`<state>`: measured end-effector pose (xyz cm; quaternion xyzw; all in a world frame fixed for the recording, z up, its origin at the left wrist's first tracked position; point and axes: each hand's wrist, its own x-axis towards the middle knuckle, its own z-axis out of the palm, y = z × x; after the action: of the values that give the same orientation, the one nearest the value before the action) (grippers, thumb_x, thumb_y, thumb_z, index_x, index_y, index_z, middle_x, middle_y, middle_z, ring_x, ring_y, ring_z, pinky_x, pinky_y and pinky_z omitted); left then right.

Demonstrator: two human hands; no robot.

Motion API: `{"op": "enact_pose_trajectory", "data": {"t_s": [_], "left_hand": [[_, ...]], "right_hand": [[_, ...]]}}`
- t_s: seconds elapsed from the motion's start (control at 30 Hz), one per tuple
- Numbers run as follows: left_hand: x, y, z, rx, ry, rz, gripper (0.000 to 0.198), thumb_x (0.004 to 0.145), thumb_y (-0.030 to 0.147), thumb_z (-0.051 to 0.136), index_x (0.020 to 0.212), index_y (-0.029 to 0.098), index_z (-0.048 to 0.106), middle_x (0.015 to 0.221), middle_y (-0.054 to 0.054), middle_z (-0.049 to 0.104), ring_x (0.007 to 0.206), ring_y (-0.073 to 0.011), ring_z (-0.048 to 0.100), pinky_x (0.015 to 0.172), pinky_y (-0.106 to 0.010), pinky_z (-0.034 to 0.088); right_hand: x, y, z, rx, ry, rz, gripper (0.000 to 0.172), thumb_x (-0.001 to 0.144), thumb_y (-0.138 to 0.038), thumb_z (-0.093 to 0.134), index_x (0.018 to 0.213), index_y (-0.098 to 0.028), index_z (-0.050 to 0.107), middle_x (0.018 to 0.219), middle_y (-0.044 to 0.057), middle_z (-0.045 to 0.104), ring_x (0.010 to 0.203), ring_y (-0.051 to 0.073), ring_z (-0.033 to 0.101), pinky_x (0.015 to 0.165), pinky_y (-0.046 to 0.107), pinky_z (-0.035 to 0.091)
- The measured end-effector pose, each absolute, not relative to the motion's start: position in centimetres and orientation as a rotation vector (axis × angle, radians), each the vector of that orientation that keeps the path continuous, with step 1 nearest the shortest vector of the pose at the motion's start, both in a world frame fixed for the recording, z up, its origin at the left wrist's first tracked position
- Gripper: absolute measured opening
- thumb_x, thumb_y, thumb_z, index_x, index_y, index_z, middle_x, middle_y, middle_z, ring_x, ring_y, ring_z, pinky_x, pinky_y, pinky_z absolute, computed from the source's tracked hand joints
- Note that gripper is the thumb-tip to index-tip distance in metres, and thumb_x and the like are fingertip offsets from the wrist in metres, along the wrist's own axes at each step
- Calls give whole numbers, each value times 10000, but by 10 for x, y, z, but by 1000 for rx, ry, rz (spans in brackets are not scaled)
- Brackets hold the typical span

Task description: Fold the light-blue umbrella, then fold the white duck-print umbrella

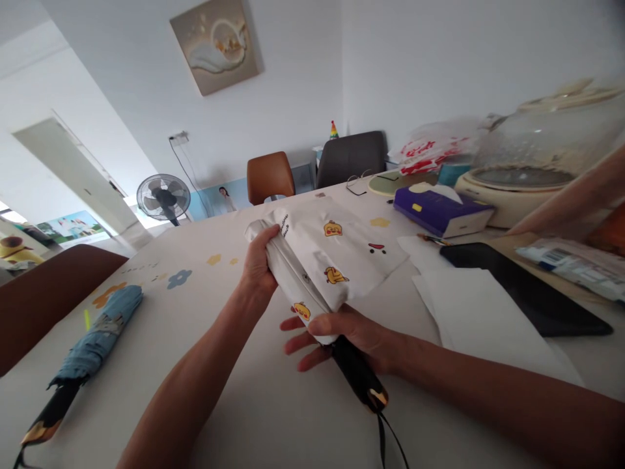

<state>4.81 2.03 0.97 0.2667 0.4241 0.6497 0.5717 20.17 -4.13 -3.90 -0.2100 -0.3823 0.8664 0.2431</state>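
Observation:
A white umbrella [305, 273] with yellow duck prints is held over the table, partly folded, one loose panel spreading to the right. Its black handle [356, 374] with a gold end and a strap points toward me. My left hand [261, 260] grips the folded fabric near the far end. Close to the handle, my right hand [342, 335] holds the fabric between thumb and palm, its other fingers spread out beneath. A folded blue umbrella [100, 335] with a black handle lies at the left of the table.
On the right of the white table [195, 326] are white papers [488, 319], a black tray-like object [532, 293], a purple tissue box [439, 210], a glass-topped appliance [527, 163] and a plastic bag [430, 146]. Glasses [359, 184] lie toward the back. Chairs [270, 174] stand beyond.

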Motion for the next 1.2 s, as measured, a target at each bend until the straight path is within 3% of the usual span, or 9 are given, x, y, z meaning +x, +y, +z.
{"op": "enact_pose_trajectory", "data": {"t_s": [0.1,0.2,0.33,0.5,0.7,0.87,0.93,1.07,1.2], "left_hand": [[46,25,2,641,997,1496,322,664,292,627,948,143,598,774,-64,670,787,-234,636,758,-348,522],[39,35,-13,646,1038,1514,299,647,307,649,899,153,606,762,-52,662,744,-206,626,719,-315,514],[16,49,-34,735,1379,1686,183,628,231,646,781,155,579,700,-14,615,677,-137,586,674,-263,469],[16,41,-29,1105,1505,1795,276,618,149,643,886,192,598,915,-26,638,884,-141,568,819,-263,412],[83,23,-13,1847,1238,1226,253,660,87,563,829,229,688,964,-32,664,994,-225,546,987,-355,303],[119,44,-11,2205,1046,757,416,556,-49,483,736,261,695,861,-11,673,972,-249,552,1058,-484,-25],[125,53,-10,2239,986,639,433,490,-81,479,668,254,688,746,-5,658,911,-249,566,1042,-494,-81],[128,61,-8,2311,953,614,347,471,-45,508,567,247,667,572,1,573,789,-243,564,1042,-494,31],[120,55,2,2447,969,782,269,505,3,487,523,228,635,606,-25,573,737,-220,537,988,-447,233]], "right_hand": [[201,-42,-37,-649,-1103,2342,214,649,-198,612,828,-126,520,668,-8,557,455,82,511,430,252,515],[199,-42,-39,-738,-1105,2292,171,660,-199,610,779,-148,498,598,-53,480,380,40,364,308,188,426],[196,-44,-47,-884,-1016,2330,77,731,-192,546,750,-158,479,570,-63,422,374,41,344,312,187,434],[193,-42,-57,-884,-983,2366,66,755,-175,531,737,-150,473,568,-59,414,388,45,361,374,234,502],[194,-38,-55,-989,-994,2390,131,762,-203,572,720,-164,455,527,-70,408,371,63,391,358,231,485],[196,-39,-54,-944,-986,2379,123,740,-190,596,744,-159,477,588,-52,445,412,62,407,371,243,498],[197,-38,-55,-940,-983,2392,118,737,-192,591,762,-159,480,601,-45,457,436,72,437,376,246,499],[198,-39,-53,-972,-977,2391,101,740,-166,565,774,-158,470,610,-44,458,426,67,426,348,232,472],[199,-40,-49,-1030,-950,2404,103,741,-156,568,761,-157,467,600,-47,452,398,48,390,318,185,409]]}}
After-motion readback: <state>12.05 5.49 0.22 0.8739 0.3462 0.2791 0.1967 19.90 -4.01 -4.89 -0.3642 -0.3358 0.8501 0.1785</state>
